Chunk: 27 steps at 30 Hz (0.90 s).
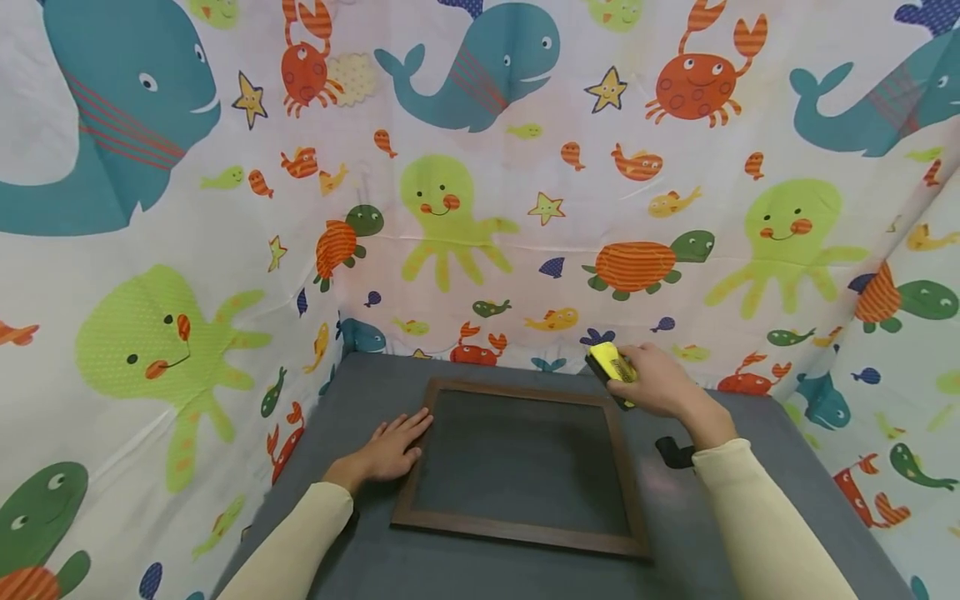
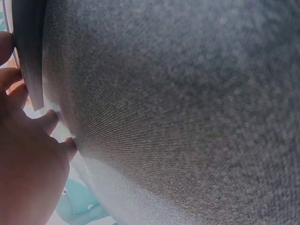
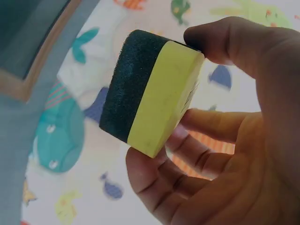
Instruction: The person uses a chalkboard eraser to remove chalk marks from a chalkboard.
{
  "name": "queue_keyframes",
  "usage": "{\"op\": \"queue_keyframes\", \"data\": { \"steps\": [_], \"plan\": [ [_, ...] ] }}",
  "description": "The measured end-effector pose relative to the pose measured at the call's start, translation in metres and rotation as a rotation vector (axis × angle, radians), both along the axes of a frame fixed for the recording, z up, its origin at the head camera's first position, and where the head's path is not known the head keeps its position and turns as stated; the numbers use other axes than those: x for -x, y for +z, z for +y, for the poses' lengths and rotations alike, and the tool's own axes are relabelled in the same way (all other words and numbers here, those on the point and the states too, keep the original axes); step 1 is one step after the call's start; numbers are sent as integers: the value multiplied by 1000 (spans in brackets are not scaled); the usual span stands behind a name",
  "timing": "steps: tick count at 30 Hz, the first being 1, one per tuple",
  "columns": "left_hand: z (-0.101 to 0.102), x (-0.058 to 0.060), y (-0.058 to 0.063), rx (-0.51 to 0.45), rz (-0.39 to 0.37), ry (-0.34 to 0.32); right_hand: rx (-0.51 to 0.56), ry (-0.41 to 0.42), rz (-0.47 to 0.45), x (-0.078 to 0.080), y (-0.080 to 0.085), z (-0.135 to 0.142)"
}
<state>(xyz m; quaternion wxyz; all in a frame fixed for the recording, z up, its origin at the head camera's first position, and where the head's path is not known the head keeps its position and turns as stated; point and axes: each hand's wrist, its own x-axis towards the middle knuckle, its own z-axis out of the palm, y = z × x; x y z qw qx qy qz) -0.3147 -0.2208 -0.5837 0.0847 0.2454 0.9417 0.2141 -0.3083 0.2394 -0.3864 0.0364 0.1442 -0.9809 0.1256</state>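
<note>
A small chalkboard (image 1: pixel 517 462) with a brown wooden frame (image 1: pixel 517 533) lies flat on the grey table, its dark surface showing no clear marks. My left hand (image 1: pixel 387 450) rests at the frame's left side, fingers extended and fingertips touching the frame. Above the board's far right corner, my right hand (image 1: pixel 660 383) holds a board eraser (image 1: pixel 613 365) up off the surface. In the right wrist view, the eraser (image 3: pixel 159 93) has a yellow body and a black pad; the thumb grips one end and the fingers curl round the other.
The grey tabletop (image 1: pixel 712 533) extends around the board. A white curtain (image 1: pixel 480 308) printed with sea animals encloses the table at the back and both sides. A small black piece (image 1: pixel 675 452) shows beside the right wrist.
</note>
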Motion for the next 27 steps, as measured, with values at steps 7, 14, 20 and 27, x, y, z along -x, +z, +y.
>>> {"op": "queue_keyframes", "data": {
  "steps": [7, 14, 20, 27],
  "plan": [
    [-3, 0, -1, -1, 16, 15, 34, -94, -68, -11, -23, 43],
    [-4, 2, -3, 11, 10, 11, 57, -208, -152, -33, -75, 76],
    [-2, 2, -3, 6, 3, 19, 47, -262, -198, -46, -118, 87],
    [1, 2, -2, -7, 9, 15, 46, -326, -252, -49, -145, 94]
  ]
}}
